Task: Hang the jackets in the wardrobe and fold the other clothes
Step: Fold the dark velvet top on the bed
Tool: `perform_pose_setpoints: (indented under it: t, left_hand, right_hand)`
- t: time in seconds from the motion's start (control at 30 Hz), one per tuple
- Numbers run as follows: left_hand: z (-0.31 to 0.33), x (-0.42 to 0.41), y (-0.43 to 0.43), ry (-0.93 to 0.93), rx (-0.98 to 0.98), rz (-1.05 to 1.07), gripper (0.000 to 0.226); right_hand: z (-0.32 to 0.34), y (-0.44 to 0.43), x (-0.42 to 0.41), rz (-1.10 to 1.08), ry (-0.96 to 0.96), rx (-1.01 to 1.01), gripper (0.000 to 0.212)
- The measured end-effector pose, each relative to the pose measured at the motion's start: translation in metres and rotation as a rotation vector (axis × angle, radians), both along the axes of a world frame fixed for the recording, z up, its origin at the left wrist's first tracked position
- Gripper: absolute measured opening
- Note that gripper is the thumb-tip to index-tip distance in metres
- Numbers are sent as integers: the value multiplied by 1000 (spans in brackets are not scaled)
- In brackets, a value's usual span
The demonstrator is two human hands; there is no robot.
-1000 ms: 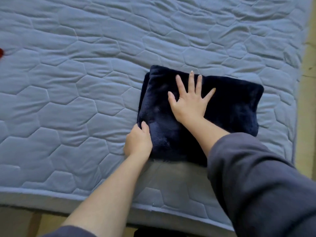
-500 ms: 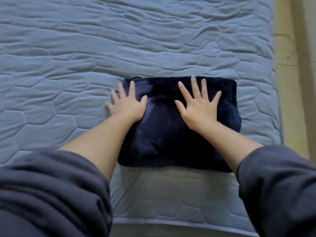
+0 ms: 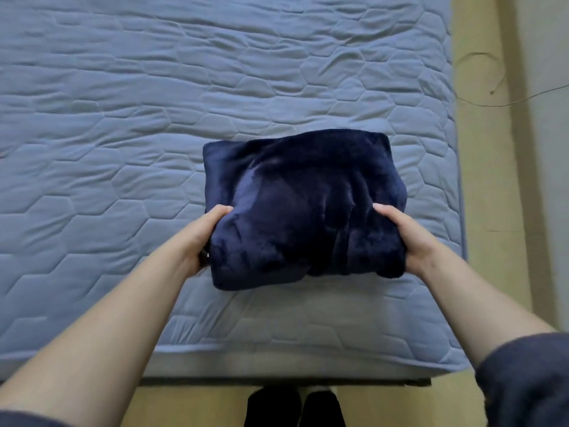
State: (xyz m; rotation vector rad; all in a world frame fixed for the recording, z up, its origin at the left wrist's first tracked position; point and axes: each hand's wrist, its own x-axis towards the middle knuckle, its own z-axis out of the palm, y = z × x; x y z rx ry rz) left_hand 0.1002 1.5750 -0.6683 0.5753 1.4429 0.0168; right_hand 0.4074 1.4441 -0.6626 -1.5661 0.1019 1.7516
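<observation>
Firmly, left hand (image 3: pixel 200 238) and right hand (image 3: pixel 411 240) clamp the folded fleece (image 3: pixel 301 204), perhaps lifted.

Plush cloth held over quilted cloth.
Between the left hand (image 3: pixel 200 238) and the right hand (image 3: pixel 409 238), the folded garment (image 3: pixel 301 204) is deep-pile navy fleece, velvety, with a soft sheen along its creases. Under and beyond the grip, the mattress (image 3: pixel 123 149) is matt grey-blue quilted fabric, lightly wrinkled. Right of the grip, the floor (image 3: pixel 486 211) looks smooth.
</observation>
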Motion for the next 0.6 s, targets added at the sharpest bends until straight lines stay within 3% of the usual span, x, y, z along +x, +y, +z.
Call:
perform_pose_setpoints:
  t: [0.23,0.4,0.6]
  left_hand:
    - [188,-44,-62,-146,40,288,27]
    - [341,-97,-140,-191,240,416,34]
    - [459,-145,-257,-87,489,721,37]
  right_hand:
    - [178,-28,-36,12,86,146,27]
    - [303,-63,-66,68,213,334,29]
    - [384,-84,-131,220,286,440,44]
